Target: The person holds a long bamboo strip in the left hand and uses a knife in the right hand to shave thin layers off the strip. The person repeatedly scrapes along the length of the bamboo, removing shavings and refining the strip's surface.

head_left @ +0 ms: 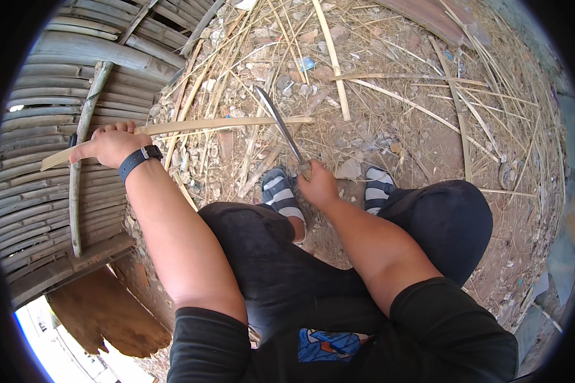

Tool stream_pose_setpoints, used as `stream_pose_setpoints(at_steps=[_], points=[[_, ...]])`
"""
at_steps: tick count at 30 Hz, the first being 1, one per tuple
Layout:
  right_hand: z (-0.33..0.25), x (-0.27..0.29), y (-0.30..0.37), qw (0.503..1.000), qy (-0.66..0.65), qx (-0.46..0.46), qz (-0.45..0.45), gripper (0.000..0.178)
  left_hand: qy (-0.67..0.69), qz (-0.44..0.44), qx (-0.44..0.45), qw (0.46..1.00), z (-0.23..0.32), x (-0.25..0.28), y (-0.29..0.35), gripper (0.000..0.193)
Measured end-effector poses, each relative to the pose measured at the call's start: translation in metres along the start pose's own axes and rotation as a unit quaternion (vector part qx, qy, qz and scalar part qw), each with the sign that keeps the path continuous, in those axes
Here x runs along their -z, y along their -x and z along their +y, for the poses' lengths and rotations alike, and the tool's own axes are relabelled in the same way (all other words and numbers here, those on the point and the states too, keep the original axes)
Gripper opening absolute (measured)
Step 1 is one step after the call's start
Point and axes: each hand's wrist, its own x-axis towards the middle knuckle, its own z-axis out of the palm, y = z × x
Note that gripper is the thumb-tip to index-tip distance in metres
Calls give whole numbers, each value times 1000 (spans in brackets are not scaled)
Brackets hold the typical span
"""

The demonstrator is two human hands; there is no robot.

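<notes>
My left hand, with a dark watch on its wrist, is closed round a long pale bamboo strip. One short end of the strip sticks out past the hand toward the slatted wall; the longer part reaches right, across the space before me. In my right hand is the handle of a large knife with a long, slightly curved blade. The blade points up and away to the left and crosses the strip near its right end. Whether the edge touches the strip, I cannot tell.
Close on my left stands a bamboo-slat wall with an upright pole. Loose bamboo strips, thin shavings and stones litter the dirt ground. My sandalled feet are just below the blade. A brown board lies at the far right.
</notes>
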Motion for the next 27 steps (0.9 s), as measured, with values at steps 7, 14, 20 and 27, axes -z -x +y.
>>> stream_pose_setpoints(at_steps=[7, 14, 20, 27], points=[[67, -21, -18, 990, 36, -131, -31, 42, 9, 0, 15, 1000, -5, 2, 3, 74], [68, -38, -22, 991, -66, -112, -13, 50, 16, -29, 13, 999, -2, -2, 4, 74], [-10, 4, 4, 997, 37, 60, -14, 48, 19, -49, 16, 999, -4, 3, 2, 74], [69, -7, -26, 991, 98, -95, 11, 41, 15, -47, 30, 998, -3, 0, 9, 75]])
